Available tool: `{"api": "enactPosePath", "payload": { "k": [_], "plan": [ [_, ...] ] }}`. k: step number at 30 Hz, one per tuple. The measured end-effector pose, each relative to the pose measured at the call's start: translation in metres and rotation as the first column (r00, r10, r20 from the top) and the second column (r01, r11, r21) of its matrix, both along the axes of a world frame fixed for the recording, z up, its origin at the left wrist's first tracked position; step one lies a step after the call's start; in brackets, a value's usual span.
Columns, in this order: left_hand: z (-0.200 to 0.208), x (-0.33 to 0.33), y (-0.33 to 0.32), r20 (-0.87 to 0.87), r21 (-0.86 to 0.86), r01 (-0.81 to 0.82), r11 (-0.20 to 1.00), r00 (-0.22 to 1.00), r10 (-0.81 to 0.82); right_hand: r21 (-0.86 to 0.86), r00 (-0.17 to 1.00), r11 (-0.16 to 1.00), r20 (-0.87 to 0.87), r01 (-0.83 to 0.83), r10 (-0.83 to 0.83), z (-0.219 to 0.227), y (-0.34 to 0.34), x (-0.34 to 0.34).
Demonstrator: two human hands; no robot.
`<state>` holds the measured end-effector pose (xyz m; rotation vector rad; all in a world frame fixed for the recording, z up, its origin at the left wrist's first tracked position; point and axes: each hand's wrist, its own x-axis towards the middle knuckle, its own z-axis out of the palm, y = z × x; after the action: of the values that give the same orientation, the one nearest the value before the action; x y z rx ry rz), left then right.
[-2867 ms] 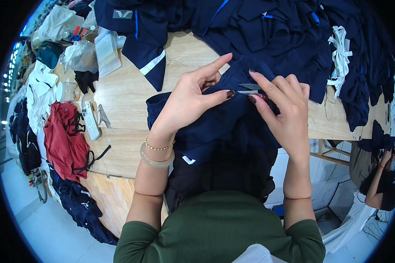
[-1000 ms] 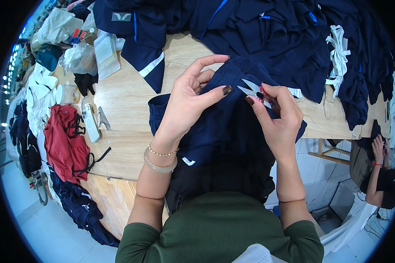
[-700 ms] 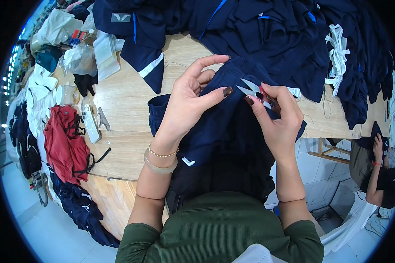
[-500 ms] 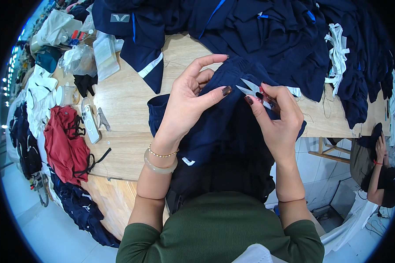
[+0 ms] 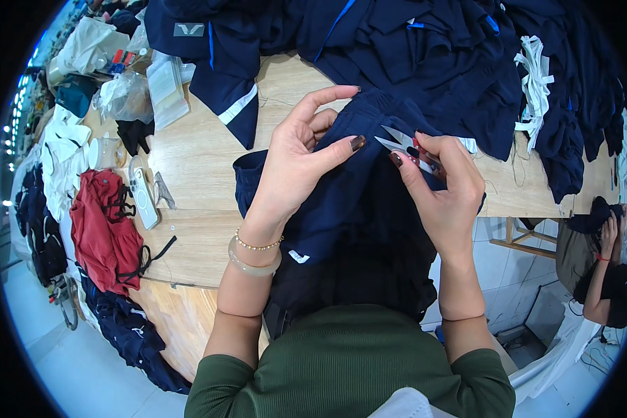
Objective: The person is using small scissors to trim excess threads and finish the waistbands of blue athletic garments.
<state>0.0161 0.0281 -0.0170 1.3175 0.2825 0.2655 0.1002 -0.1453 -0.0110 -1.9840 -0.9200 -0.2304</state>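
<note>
A navy garment (image 5: 334, 188) with a gathered elastic edge hangs over the table's near side onto my lap. My left hand (image 5: 303, 143) holds its upper part: the thumb lies on top, the index finger reaches along the gathered edge, and the other fingers curl partly out of sight at the cloth. In my right hand (image 5: 442, 177) are small thread snips (image 5: 414, 150) with reddish handles, gripped between thumb and fingers. Their blades stand apart and point left over the cloth, close to my left thumb. Whether they touch the cloth I cannot tell.
A large pile of navy garments (image 5: 439, 63) covers the table's far side, with a bundle of white strips (image 5: 533, 90) on it. At left lie a red garment (image 5: 104, 230), a white phone-like device (image 5: 145, 198) and plastic bags (image 5: 127, 96). A co-worker (image 5: 606, 279) handles dark cloth at right.
My hands and the snips have barely shifted; the blades remain apart. At right, the co-worker's hands and dark cloth have moved slightly.
</note>
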Motion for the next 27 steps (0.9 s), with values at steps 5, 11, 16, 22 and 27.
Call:
{"api": "enactPosePath", "payload": {
  "k": [5,11,16,22,27],
  "plan": [
    [0.003,-0.001,-0.001,-0.008,0.0,-0.007,1.0,1.0,0.007,0.008,1.0,1.0,-0.003,0.001,-0.001,0.0,0.002,0.0],
    [0.003,-0.001,-0.002,-0.012,-0.004,0.001,1.0,1.0,-0.001,0.052,1.0,0.999,-0.019,0.01,-0.009,-0.005,0.005,-0.001],
    [0.002,0.001,-0.002,-0.024,-0.011,-0.006,1.0,1.0,0.005,0.034,0.995,0.999,0.095,-0.012,0.009,-0.008,0.005,0.002],
    [0.0,0.0,-0.001,-0.017,-0.012,0.007,1.0,1.0,-0.007,0.065,0.998,0.998,0.059,-0.006,0.003,-0.012,0.005,0.003],
    [0.002,0.001,-0.002,-0.033,-0.049,-0.018,0.999,0.999,0.017,0.081,0.999,0.996,-0.031,-0.037,0.04,-0.012,-0.001,0.01]
  ]
}}
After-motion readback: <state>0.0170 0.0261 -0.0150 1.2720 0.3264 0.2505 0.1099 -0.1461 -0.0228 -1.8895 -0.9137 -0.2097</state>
